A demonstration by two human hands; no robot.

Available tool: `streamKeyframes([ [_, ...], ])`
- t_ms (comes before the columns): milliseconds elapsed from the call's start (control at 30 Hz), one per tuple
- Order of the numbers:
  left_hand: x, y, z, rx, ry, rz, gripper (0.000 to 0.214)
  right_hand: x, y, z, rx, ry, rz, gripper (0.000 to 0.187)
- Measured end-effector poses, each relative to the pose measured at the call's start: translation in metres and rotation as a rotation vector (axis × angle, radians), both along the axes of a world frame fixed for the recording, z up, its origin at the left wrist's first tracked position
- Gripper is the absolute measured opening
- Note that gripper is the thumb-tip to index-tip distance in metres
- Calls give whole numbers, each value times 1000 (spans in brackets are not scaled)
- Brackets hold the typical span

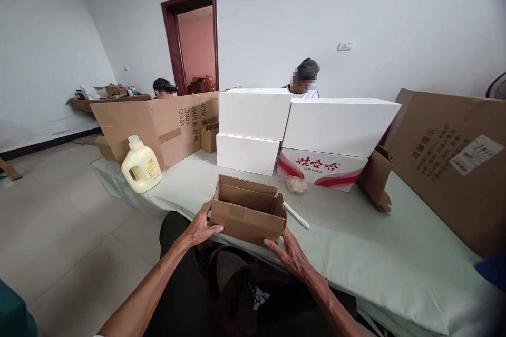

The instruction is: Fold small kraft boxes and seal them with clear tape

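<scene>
A small open cardboard box (247,221) stands at the table's near edge, its top facing up and a cardboard flap or divider inside. My left hand (201,227) grips its left end, thumb along the front face. At the lower right corner, my right hand (290,250) holds the other end, with the thumb on the front. Just right of the box lies a white stick-like object (296,215), whose kind I cannot make out. Behind it sits a small clear plastic bag (296,185) with pale contents.
White boxes (255,116) and a red-printed carton (324,168) line the back of the cloth-covered table (356,231). A yellow detergent jug (142,166) stands left. Large cardboard cartons (446,168) flank both sides. Two people (306,81) are behind the boxes.
</scene>
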State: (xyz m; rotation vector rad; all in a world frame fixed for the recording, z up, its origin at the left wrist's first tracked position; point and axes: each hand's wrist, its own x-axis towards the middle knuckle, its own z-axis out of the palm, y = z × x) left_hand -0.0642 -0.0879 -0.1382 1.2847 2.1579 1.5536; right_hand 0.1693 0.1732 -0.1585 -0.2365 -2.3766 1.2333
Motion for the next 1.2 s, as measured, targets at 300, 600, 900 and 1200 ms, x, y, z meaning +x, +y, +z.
streamKeyframes([
  [300, 21, -39, 106, -61, 234, -263, 136, 21, 24, 113, -323, -155, -3, 86],
  [600, 23, -22, 129, -33, 384, -43, 77, 7, 48, 155, -543, -400, 136, 82],
  [900, 25, -7, 94, 42, 63, 56, 76, -8, 54, 135, -598, -518, 107, 99],
  [1200, 22, -15, 78, -73, 84, -64, 122, -33, 65, 114, -571, -538, 3, 101],
])
